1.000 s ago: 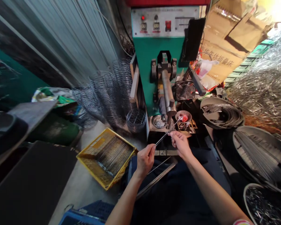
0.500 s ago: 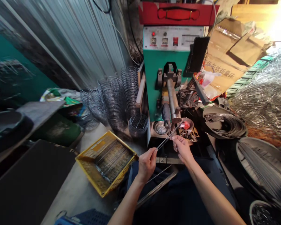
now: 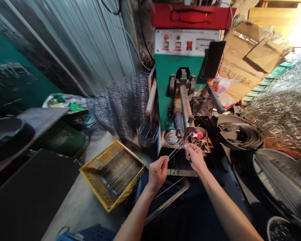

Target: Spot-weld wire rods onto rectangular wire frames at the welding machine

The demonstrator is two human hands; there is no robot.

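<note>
My left hand is closed in a pinch on the near end of thin metal wires that slant up to the right. My right hand pinches the same wires farther along, close to a small piece I cannot make out. The wire tips reach under the grey electrode arm of the green welding machine. Just beyond them sit a small dish of tiny metal parts and a dish with something red.
A yellow crate holding wire mesh pieces sits at the left of my knees. Stacked wire baskets stand behind it. Pans of straight wires and tangled wire crowd the right. Long rods lie across my lap.
The view has tilted up, showing more of the machine's red top. Both hands have stayed on the wires, which have shifted slightly toward the electrode arm.
</note>
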